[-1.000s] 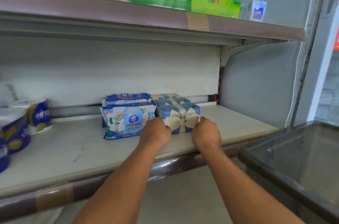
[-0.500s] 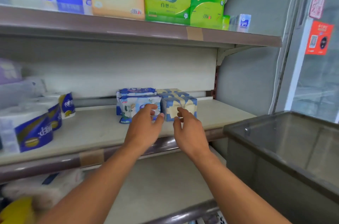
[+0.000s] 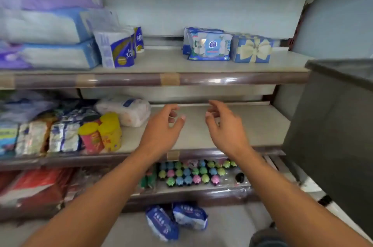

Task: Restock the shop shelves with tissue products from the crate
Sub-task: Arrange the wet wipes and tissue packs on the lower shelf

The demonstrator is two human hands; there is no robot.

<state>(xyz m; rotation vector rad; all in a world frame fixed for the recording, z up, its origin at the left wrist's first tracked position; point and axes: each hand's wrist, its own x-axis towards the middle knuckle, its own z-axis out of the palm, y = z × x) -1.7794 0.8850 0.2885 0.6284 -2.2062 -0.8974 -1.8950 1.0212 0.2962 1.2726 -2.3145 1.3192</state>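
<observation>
We hold left hand (image 3: 163, 127) and right hand (image 3: 226, 125) empty, fingers loose, below the bow box (image 3: 252, 49), likely free for the crate (image 3: 339, 125).

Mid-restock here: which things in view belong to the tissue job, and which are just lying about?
Job:
- bow-print tissue boxes
- wet-wipe packs
- crate
- blue packs on the floor
- left hand and right hand, both empty

Lying about:
- yellow-lidded canisters
- coloured balls tray
- red packets

Both hands off bow-printed tissue pack (image 3: 252, 49), lowered, empty: left hand (image 3: 163, 131), right hand (image 3: 226, 127).
</observation>
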